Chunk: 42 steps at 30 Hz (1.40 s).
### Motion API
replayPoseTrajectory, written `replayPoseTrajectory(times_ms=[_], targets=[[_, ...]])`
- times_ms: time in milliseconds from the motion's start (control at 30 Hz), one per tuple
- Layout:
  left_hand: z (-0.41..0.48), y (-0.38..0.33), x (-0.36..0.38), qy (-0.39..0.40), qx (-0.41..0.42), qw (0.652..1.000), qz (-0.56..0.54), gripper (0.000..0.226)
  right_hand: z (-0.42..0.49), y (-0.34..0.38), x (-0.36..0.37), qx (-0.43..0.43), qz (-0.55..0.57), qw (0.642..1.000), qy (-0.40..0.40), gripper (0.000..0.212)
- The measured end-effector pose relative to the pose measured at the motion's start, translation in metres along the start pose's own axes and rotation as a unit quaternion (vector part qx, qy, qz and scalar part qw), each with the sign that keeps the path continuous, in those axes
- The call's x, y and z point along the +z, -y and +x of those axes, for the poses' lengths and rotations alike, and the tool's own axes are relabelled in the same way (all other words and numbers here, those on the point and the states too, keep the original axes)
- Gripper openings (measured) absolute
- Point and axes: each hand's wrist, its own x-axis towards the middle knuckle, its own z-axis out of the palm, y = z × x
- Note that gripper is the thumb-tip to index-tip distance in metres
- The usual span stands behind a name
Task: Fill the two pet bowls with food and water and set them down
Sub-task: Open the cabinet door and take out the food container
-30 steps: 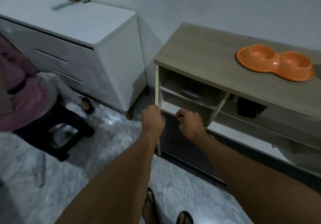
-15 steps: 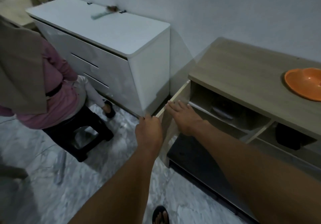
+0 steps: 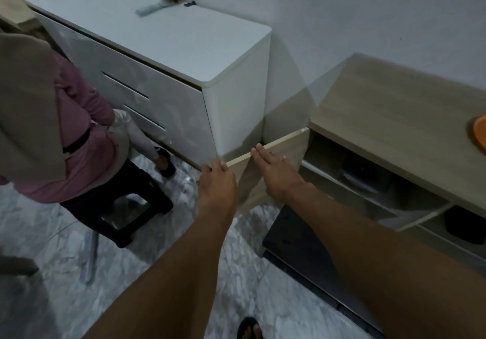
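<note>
My left hand (image 3: 217, 183) grips the free end of the pale wood-grain cabinet door (image 3: 273, 160), which stands swung wide open from the low wood-grain cabinet (image 3: 389, 107). The fingers (image 3: 213, 166) are curled together over the door's top edge, and the thumb is hidden behind the panel, so I cannot tell how it sits. My right hand (image 3: 278, 173) lies flat on the same door's inner face, just to the right of my left fingers; its fingers (image 3: 259, 152) are straight and pressed close together, their tips reaching the door's top edge. Neither hand holds anything loose.

The orange plastic double pet bowl (image 3: 479, 135) is well apart from both hands, far to the right of my right fingertips, resting on the cabinet top, with only its left rim showing at the frame edge. I cannot see whether anything is in it.

Behind and right of my right fingers, the open cabinet shows a pale shelf (image 3: 349, 189) with a dark container (image 3: 365, 178) on it, too dim to identify. A second dark object (image 3: 462, 224) sits in the next compartment.

Beyond my left fingertips stands a glossy white chest of drawers (image 3: 163, 57) against the wall. Left of my left hand, a person in a pink top (image 3: 86, 154) sits on a black plastic stool (image 3: 126, 212). The floor (image 3: 65, 273) is grey marbled tile.
</note>
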Motion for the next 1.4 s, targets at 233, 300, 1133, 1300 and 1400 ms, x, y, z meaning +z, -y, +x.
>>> replayPoseTrajectory(times_ms=[233, 300, 1133, 1300, 1400], targets=[[-0.001, 0.002, 0.005, -0.010, 0.014, 1.000, 0.003, 0.034, -0.002, 0.002, -0.003, 0.011, -0.030, 0.999, 0.014, 0.085], [-0.004, 0.005, 0.010, -0.031, 0.024, 0.999, 0.001, 0.033, -0.011, 0.001, -0.001, 0.020, -0.017, 1.000, 0.011, 0.085], [-0.002, -0.206, 0.076, 0.116, 0.012, 0.850, -0.514, 0.037, -0.137, -0.161, 0.094, 0.465, 0.443, 0.719, -0.267, 0.049], [0.026, -0.232, 0.101, 0.145, 0.015, 0.807, -0.573, 0.040, -0.120, -0.185, 0.104, 0.475, 0.522, 0.619, -0.343, 0.047], [0.037, -0.246, 0.119, 0.167, 0.004, 0.789, -0.591, 0.032, -0.107, -0.198, 0.114, 0.464, 0.546, 0.587, -0.377, 0.047]])
